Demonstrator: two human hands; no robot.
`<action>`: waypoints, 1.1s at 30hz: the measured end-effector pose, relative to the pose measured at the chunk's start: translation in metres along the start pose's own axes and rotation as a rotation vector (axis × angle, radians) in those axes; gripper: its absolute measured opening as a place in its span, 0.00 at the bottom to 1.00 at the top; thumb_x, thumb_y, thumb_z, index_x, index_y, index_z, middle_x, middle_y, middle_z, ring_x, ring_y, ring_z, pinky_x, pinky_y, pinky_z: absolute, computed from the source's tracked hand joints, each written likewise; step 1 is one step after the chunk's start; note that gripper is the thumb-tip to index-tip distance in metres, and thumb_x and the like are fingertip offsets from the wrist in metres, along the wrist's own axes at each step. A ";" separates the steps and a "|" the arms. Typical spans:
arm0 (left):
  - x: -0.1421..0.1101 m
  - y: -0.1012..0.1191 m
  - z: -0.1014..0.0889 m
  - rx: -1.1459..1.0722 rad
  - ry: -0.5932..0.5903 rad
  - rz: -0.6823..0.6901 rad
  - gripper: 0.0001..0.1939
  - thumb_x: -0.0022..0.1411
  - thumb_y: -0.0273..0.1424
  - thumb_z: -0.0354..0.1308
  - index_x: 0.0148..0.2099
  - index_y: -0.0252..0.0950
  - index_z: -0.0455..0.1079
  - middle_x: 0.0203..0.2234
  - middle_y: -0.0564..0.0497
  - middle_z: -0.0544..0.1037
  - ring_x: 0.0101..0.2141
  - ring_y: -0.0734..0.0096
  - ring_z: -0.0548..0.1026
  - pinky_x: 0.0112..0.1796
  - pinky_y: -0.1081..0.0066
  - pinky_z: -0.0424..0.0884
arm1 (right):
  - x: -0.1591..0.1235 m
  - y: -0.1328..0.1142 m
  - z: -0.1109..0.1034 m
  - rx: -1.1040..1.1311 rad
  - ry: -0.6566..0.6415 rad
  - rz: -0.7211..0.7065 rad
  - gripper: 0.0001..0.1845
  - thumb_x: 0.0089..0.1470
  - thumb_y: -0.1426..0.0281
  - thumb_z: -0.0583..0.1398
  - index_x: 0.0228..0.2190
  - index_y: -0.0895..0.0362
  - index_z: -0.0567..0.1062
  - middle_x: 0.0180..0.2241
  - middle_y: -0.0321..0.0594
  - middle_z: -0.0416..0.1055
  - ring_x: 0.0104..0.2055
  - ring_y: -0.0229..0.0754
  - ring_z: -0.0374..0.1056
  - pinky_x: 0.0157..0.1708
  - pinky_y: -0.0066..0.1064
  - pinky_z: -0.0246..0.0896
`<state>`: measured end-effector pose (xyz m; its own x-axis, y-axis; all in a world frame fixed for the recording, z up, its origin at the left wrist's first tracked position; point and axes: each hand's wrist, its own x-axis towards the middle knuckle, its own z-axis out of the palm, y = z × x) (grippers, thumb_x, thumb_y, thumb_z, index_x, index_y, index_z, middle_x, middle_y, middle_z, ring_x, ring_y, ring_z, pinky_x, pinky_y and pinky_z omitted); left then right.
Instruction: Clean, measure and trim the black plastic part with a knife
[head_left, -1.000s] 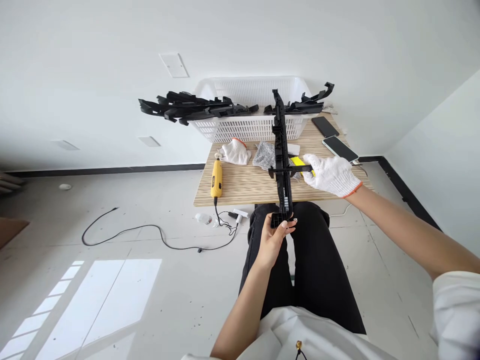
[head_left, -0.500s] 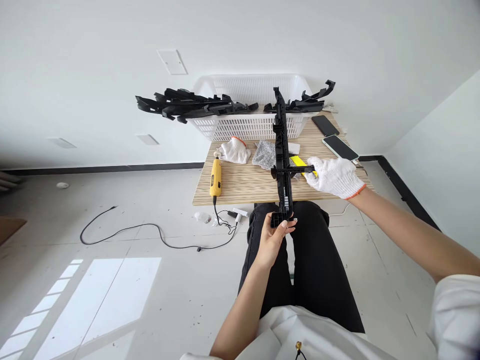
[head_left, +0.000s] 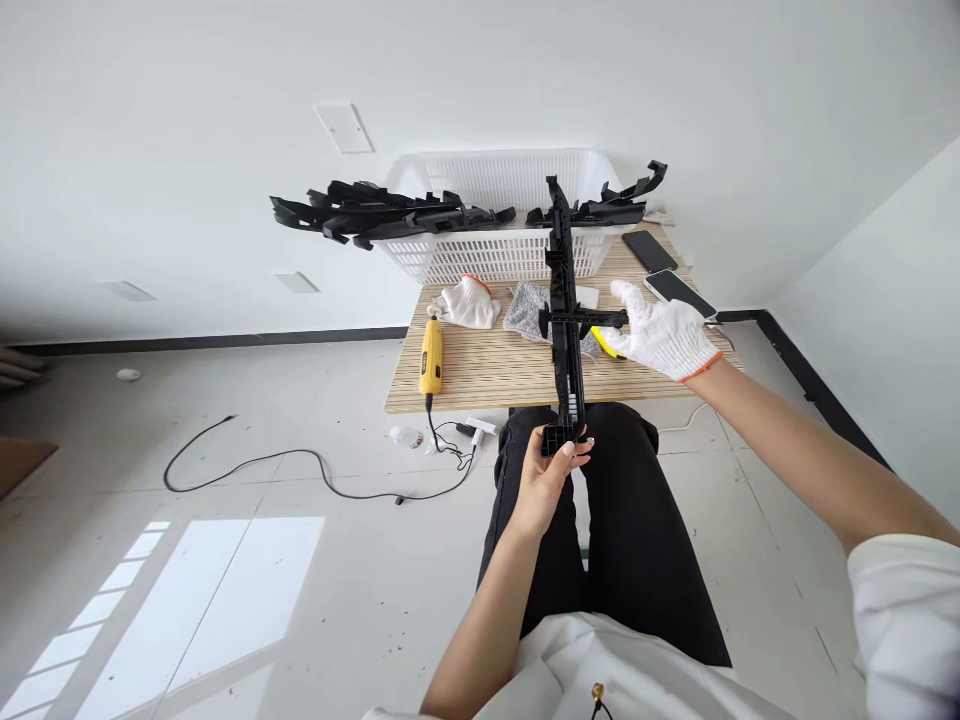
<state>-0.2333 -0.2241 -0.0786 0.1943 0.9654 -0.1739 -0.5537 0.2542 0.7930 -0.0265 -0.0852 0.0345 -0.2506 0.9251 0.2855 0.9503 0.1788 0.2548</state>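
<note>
A long black plastic trim part stands lengthwise before me, its lower end pinched between the thumb and fingers of my bare left hand. Across its middle sits a black caliper, jaws on either side of the part. My right hand, in a white knitted glove with an orange cuff, is at the caliper's right end with the thumb raised and spread from the fingers. Whether the fingertips touch the caliper is unclear. A yellow tool on the table is partly hidden by that hand.
A white plastic basket at the back bears several black trim parts. On the table are a yellow corded rotary tool, a white glove, a grey cloth and two phones. A black cable trails over the floor.
My right hand has loosened from the caliper's end, its thumb lifting away. The caliper sits slightly farther up the trim part. My left hand keeps its hold in the same place.
</note>
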 end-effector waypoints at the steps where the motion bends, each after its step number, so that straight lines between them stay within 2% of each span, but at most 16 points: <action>1: 0.000 0.000 0.000 -0.002 0.000 -0.001 0.17 0.64 0.38 0.67 0.48 0.39 0.66 0.49 0.47 0.82 0.46 0.63 0.83 0.47 0.64 0.76 | 0.003 0.001 -0.001 -0.002 -0.013 -0.005 0.42 0.64 0.49 0.46 0.66 0.67 0.61 0.35 0.57 0.80 0.34 0.57 0.74 0.29 0.36 0.48; 5: 0.000 0.000 -0.001 -0.005 0.000 -0.001 0.16 0.64 0.38 0.67 0.48 0.39 0.66 0.49 0.47 0.82 0.46 0.63 0.83 0.47 0.64 0.76 | 0.014 0.005 -0.007 0.009 -0.087 -0.022 0.42 0.63 0.48 0.47 0.65 0.67 0.62 0.34 0.57 0.80 0.36 0.60 0.75 0.31 0.37 0.52; 8: 0.000 0.000 -0.001 -0.006 0.001 -0.004 0.17 0.64 0.38 0.68 0.49 0.39 0.67 0.49 0.48 0.82 0.45 0.64 0.83 0.47 0.64 0.76 | 0.017 0.007 -0.013 0.021 -0.130 -0.036 0.39 0.62 0.49 0.49 0.64 0.63 0.64 0.34 0.56 0.80 0.36 0.60 0.75 0.31 0.37 0.53; 15: 0.000 -0.002 0.000 -0.010 -0.009 -0.010 0.17 0.64 0.38 0.68 0.49 0.39 0.67 0.50 0.48 0.82 0.45 0.65 0.83 0.47 0.65 0.76 | 0.014 0.011 -0.016 -0.007 -0.143 -0.064 0.33 0.63 0.56 0.47 0.64 0.56 0.63 0.32 0.52 0.79 0.34 0.59 0.74 0.31 0.36 0.50; 19: 0.000 -0.002 0.000 -0.016 -0.004 -0.009 0.18 0.63 0.38 0.68 0.49 0.39 0.67 0.49 0.48 0.82 0.45 0.66 0.83 0.46 0.65 0.77 | 0.013 0.012 -0.016 -0.011 -0.138 -0.073 0.32 0.63 0.57 0.47 0.62 0.57 0.65 0.32 0.51 0.79 0.33 0.57 0.74 0.29 0.35 0.48; 24: 0.000 -0.001 0.000 -0.007 -0.007 -0.012 0.17 0.64 0.38 0.68 0.49 0.39 0.67 0.49 0.47 0.82 0.45 0.66 0.83 0.47 0.65 0.77 | 0.013 0.012 -0.015 0.007 -0.110 -0.057 0.30 0.62 0.54 0.48 0.57 0.58 0.70 0.32 0.51 0.80 0.32 0.56 0.73 0.28 0.35 0.44; 33: 0.002 -0.002 -0.001 -0.016 -0.004 -0.016 0.17 0.63 0.38 0.68 0.49 0.39 0.68 0.49 0.47 0.83 0.44 0.67 0.83 0.47 0.65 0.77 | 0.014 0.011 -0.018 0.023 -0.140 -0.050 0.31 0.63 0.53 0.47 0.57 0.60 0.69 0.32 0.53 0.79 0.32 0.56 0.72 0.31 0.35 0.47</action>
<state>-0.2328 -0.2230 -0.0809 0.2066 0.9610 -0.1841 -0.5637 0.2707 0.7804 -0.0233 -0.0769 0.0582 -0.2714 0.9521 0.1410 0.9415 0.2322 0.2442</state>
